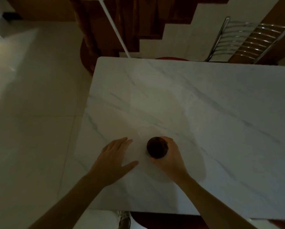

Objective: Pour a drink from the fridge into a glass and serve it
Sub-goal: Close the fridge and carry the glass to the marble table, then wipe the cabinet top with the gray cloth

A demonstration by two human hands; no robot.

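A glass (157,147) filled with a dark drink stands upright on the white marble table (204,104), near its front left part. My right hand (169,158) is wrapped around the glass from the right and from the near side. To the left of the glass, my left hand (115,157) hovers flat over the table with its fingers spread and nothing in it. A short gap separates that hand from the glass. No bottle or fridge is in view.
A metal-framed chair (247,40) stands at the table's far right edge. Dark wooden stairs (138,22) and a white rod (115,28) lie beyond the far edge. Glossy floor tiles (31,113) stretch to the left. A shoe (124,219) shows below the near edge.
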